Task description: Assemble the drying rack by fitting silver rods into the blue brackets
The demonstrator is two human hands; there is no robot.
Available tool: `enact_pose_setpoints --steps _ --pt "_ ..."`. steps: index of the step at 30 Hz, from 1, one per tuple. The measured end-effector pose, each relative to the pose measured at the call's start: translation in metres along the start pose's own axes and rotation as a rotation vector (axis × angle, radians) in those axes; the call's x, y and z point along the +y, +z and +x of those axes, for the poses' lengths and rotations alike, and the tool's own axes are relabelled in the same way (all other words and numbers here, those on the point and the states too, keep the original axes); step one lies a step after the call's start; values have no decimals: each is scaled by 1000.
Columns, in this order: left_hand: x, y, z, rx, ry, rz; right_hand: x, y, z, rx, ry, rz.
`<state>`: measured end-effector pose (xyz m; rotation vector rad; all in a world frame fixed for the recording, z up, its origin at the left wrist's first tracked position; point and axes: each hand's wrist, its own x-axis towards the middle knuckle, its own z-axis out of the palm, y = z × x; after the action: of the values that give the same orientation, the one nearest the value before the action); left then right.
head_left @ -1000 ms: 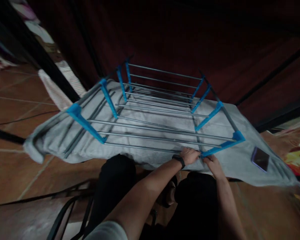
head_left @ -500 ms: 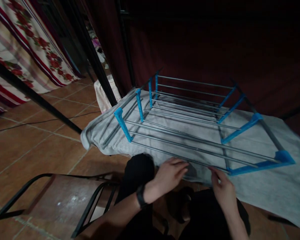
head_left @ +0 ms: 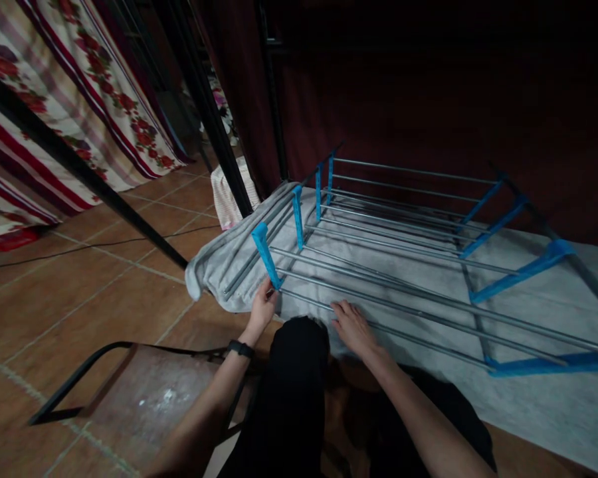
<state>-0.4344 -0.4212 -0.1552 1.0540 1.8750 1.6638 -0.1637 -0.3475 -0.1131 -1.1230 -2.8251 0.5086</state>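
Note:
A rack of grey metal tubes with blue plastic brackets lies across a grey cloth in front of me. At its near left corner, my left hand, with a dark band on the wrist, has its fingers closed around the lower end of a blue bracket. My right hand rests against the front lower tube, to the right of the left hand. Its fingers are stretched out over the tube. The thumb of the right hand is hidden.
The grey cloth covers a low surface. A chair with a black frame stands at the left on the tiled floor. Black poles and a dark curtain surround the surface. A flowered curtain hangs at the far left.
My left hand has moved left along the front tube to the corner bracket. My right hand has moved left, away from the right end. The view has shifted to the left.

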Motion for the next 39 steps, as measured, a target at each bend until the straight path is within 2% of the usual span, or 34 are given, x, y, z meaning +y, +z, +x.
enact_pose_setpoints --steps 3,8,16,24,39 --pt "-10 4 5 -53 1 -13 -2 4 10 -20 36 -25" --pt "-16 -4 14 -116 -2 45 4 1 16 44 16 26" --pt "-9 7 16 -19 -13 67 9 2 15 48 20 105" --pt "0 10 7 4 -11 120 14 2 11 36 22 155" --pt "6 16 0 27 -64 32 10 -9 6 -4 18 206"
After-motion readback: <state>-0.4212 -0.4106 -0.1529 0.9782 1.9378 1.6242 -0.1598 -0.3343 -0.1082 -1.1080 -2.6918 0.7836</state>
